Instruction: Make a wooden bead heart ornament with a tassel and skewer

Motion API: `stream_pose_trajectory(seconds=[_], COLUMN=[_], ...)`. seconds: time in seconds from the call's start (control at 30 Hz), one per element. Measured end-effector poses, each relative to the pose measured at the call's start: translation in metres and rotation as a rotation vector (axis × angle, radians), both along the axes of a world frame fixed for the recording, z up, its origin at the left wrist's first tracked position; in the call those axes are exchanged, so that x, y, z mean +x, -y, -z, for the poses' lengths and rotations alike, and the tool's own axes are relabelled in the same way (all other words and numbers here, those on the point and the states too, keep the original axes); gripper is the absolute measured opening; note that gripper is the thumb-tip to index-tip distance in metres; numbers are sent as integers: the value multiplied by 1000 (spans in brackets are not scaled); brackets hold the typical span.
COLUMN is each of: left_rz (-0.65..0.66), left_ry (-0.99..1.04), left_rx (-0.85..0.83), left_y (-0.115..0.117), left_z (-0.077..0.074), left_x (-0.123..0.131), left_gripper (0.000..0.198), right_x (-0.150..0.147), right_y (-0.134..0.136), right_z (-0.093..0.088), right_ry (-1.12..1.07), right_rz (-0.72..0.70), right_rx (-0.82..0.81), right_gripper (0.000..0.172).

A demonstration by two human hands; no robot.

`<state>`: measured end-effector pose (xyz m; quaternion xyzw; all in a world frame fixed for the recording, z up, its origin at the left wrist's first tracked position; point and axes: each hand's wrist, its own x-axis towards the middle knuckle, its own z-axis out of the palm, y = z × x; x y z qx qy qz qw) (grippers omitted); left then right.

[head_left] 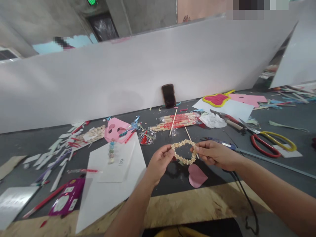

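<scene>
Between my two hands hangs a ring of small cream beads (189, 161), held just above the dark table. My left hand (160, 161) pinches its left side between thumb and fingers. On the opposite side, my right hand (213, 153) grips the ring, its fingers partly curled behind the beads. Below the ring lies a pink paper heart (197, 176). A thin wooden stick (188, 134) lies behind the right side of the ring. What the lower fingers of each hand do is partly hidden.
Wrapped red-and-wood sticks (182, 121) lie behind the ring. A phone (169, 95) leans on the white partition (123, 75). Scissors (266, 144) and a soldering-iron-like tool (229, 144) with a cord are at right. White paper (98, 204) and a pink cutout (115, 130) lie left.
</scene>
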<state>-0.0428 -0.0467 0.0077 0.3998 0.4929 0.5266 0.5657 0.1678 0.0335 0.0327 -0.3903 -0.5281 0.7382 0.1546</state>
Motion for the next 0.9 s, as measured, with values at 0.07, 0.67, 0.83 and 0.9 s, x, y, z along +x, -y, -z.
stream_pose_trajectory(seconds=[0.07,0.67,0.83,0.9], left_rz=[11,34,44,68], left_ry=[-1,287,57,-16], left_rx=[-31,-150,-209,-254], left_y=[3,4,-5,-8], left_z=[0,-23,-13,-6], left_x=[0,-10,-17,-17], left_gripper=[31,31,36,38], right_x=[0,-6,-12,-11], right_y=[3,32,48,53], right_z=[1,14,24,25], right_ry=[3,-165,-142,-97], right_rz=[-12,-283,-281,-232], right_rx=[-17,-94,-185,-222], right_gripper=[44,58,49,48])
